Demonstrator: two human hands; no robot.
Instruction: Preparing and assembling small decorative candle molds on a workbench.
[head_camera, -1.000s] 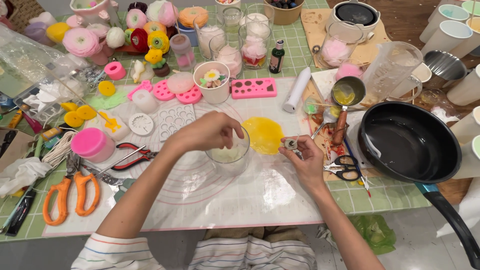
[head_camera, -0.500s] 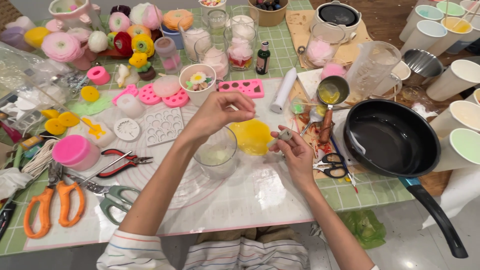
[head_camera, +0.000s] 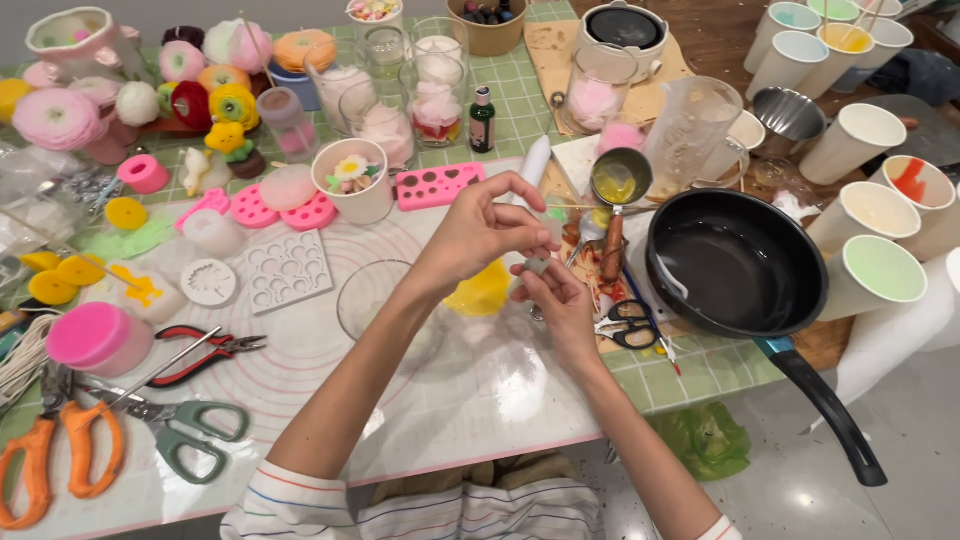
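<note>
where the two hands meet above the desk (head_camera: 480, 400), a small grey piece (head_camera: 537, 265) is pinched between left hand (head_camera: 478, 235) and right hand (head_camera: 555, 300) fingers; its shape is mostly hidden.

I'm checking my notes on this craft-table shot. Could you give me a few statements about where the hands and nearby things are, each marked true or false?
1. The left hand and right hand meet at a small grey piece above the table. True.
2. The black frying pan lies left of both hands. False: it lies to their right.
3. The clear glass cup stands on the white mat, with neither hand touching it. True.
4. The orange-handled scissors are in the right hand. False: they lie on the mat at the far left.
5. The yellow disc lies beneath the hands. True.
</note>
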